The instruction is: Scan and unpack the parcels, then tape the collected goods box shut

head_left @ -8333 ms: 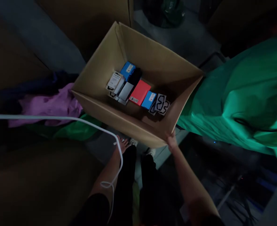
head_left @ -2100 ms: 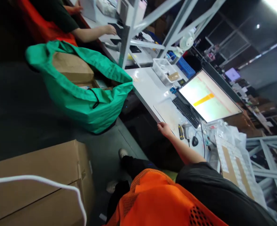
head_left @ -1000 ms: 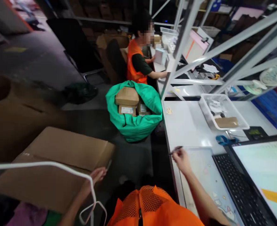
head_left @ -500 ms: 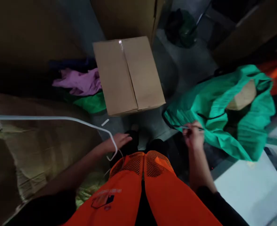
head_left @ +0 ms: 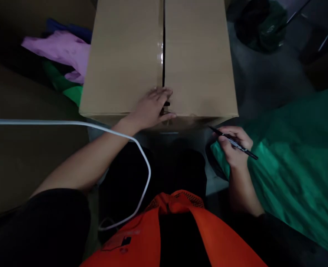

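Note:
A closed cardboard box [head_left: 125, 59] stands on the floor in front of me, its two top flaps meeting at a dark centre seam. My left hand [head_left: 153, 107] lies on the near edge of the box top at the seam, fingers stretched out, with a small dark thing under the fingertips that I cannot make out. My right hand [head_left: 233, 146] hovers just right of the box's near corner, fingers closed on a black pen [head_left: 233, 142] whose tip points toward the box.
A large green bag [head_left: 297, 159] fills the right side. Pink and green cloth [head_left: 64, 55] lies left of the box. A white cable [head_left: 69, 124] crosses over my left arm. A dark bundle [head_left: 261, 22] sits at top right. Brown cardboard [head_left: 19, 155] is at left.
The view has dropped closer to the box. My left hand has moved from near my knees up onto the box's front edge. My right hand still holds the pen, now nearer the box.

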A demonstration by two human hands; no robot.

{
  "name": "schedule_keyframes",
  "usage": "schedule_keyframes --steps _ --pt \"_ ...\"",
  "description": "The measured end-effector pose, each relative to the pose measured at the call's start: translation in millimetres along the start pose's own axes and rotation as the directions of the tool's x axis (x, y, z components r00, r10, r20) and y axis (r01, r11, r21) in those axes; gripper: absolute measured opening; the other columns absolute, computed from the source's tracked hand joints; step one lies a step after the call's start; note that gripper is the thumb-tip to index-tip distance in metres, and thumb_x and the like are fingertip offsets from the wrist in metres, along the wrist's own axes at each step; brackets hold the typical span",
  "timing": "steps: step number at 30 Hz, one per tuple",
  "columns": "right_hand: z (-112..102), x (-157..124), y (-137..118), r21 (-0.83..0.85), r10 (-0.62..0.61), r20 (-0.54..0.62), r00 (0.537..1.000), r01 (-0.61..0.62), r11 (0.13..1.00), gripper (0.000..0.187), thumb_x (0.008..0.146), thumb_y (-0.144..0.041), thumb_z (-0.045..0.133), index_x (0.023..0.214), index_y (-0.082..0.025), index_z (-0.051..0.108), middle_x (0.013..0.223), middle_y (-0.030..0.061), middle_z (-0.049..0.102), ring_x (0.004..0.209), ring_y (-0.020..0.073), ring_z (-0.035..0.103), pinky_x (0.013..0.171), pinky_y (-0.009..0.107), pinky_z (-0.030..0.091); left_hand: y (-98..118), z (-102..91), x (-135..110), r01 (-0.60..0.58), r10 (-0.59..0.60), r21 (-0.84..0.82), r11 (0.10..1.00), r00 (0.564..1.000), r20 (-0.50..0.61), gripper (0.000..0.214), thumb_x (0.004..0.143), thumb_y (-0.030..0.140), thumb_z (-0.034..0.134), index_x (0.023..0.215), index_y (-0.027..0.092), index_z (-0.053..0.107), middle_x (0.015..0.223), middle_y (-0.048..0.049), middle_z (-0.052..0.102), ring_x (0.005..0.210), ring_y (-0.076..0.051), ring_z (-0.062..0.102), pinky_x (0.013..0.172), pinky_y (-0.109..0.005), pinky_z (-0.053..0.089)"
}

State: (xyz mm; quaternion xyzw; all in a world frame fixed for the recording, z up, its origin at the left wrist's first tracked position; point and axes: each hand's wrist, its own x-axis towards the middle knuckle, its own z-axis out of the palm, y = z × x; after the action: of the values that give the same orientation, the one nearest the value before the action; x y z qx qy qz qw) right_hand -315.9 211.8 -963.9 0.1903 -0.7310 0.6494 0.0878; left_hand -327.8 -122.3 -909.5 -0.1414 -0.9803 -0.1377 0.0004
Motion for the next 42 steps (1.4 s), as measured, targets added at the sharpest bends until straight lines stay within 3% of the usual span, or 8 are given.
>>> schedule_keyframes --steps 3,7,13,18,29,33,37,42 --pt "15 -16 50 -0.074 -0.149 0.087 0.985 0.155 0.985 0.022 0.094 -0.041 0.08 0.109 -0.026 0.077 0.104 0.0053 0.081 0.098 0.0251 0.08 0.088 0.039 0.066 -12 11.1 -3 -0.024 0.027 0.037 0.999 0.997 -0.07 0.087 0.098 0.065 0.065 0.166 0.018 0.04 0.169 -0.0175 0.047 0.162 -0.035 0.037 0.137 -0.052 0.023" --pt "33 -18 89 -0.149 -0.352 0.034 0.936 0.353 0.924 0.018 0.097 -0.043 0.074 0.103 -0.026 0.075 0.097 0.0054 0.079 0.107 0.0276 0.079 0.102 0.046 0.064 -12 9.7 -3 -0.01 0.014 0.041 0.999 0.994 -0.105 0.084 0.088 0.071 0.074 0.16 0.036 0.049 0.157 -0.0067 0.06 0.157 -0.036 0.044 0.132 -0.053 0.034" --pt "46 -7 92 -0.203 -0.544 0.034 0.838 0.539 0.817 0.014 0.103 -0.038 0.063 0.095 -0.027 0.065 0.089 0.0045 0.075 0.086 0.0235 0.077 0.101 0.051 0.064 -10 5.0 0 0.005 0.002 0.077 0.997 0.996 -0.091 0.083 0.093 0.079 0.063 0.154 0.024 0.055 0.136 -0.0115 0.071 0.132 -0.035 0.063 0.113 -0.051 0.049" --pt "56 -2 102 -0.195 -0.647 0.02 0.762 0.638 0.745 0.002 0.102 -0.026 0.063 0.102 -0.027 0.065 0.089 0.0024 0.072 0.084 0.0215 0.073 0.102 0.05 0.061 -14 7.2 0 -0.002 0.013 0.081 0.997 0.99 -0.142 0.09 0.091 0.085 0.061 0.149 0.016 0.057 0.125 -0.0127 0.074 0.123 -0.034 0.067 0.105 -0.046 0.052" --pt "71 3 108 -0.239 -0.544 0.149 0.825 0.564 0.79 0.013 0.106 -0.028 0.057 0.111 -0.025 0.068 0.107 0.0084 0.077 0.106 0.0252 0.073 0.102 0.046 0.053 -16 7.4 -1 0.015 -0.008 0.049 0.999 0.99 -0.141 0.087 0.087 0.08 0.073 0.15 0.022 0.058 0.138 -0.0126 0.071 0.132 -0.036 0.064 0.111 -0.046 0.051" --pt "69 2 110 -0.237 -0.549 0.171 0.818 0.575 0.783 0.01 0.106 -0.027 0.057 0.106 -0.025 0.068 0.105 0.0073 0.077 0.104 0.0238 0.073 0.099 0.043 0.054 -16 8.2 -1 0.023 -0.014 0.067 0.997 0.99 -0.138 0.09 0.09 0.081 0.068 0.154 0.02 0.055 0.138 -0.0118 0.071 0.131 -0.035 0.065 0.112 -0.048 0.051" --pt "62 -1 119 -0.324 -0.543 0.124 0.83 0.551 0.769 0.011 0.105 -0.028 0.057 0.1 -0.025 0.066 0.096 0.0064 0.076 0.093 0.0229 0.072 0.09 0.041 0.054 -18 9.4 -1 0.005 0.003 0.052 0.999 0.988 -0.153 0.086 0.087 0.075 0.076 0.153 0.024 0.057 0.134 -0.012 0.073 0.13 -0.036 0.066 0.113 -0.048 0.051" --pt "68 -3 121 -0.3 -0.487 0.199 0.85 0.526 0.796 0.012 0.105 -0.029 0.057 0.102 -0.024 0.067 0.1 0.0076 0.076 0.096 0.0233 0.071 0.092 0.042 0.053 -20 10.4 -2 0.0 0.008 0.045 0.999 0.985 -0.172 0.079 0.086 0.07 0.079 0.152 0.03 0.058 0.127 -0.0095 0.076 0.13 -0.036 0.066 0.113 -0.049 0.051"
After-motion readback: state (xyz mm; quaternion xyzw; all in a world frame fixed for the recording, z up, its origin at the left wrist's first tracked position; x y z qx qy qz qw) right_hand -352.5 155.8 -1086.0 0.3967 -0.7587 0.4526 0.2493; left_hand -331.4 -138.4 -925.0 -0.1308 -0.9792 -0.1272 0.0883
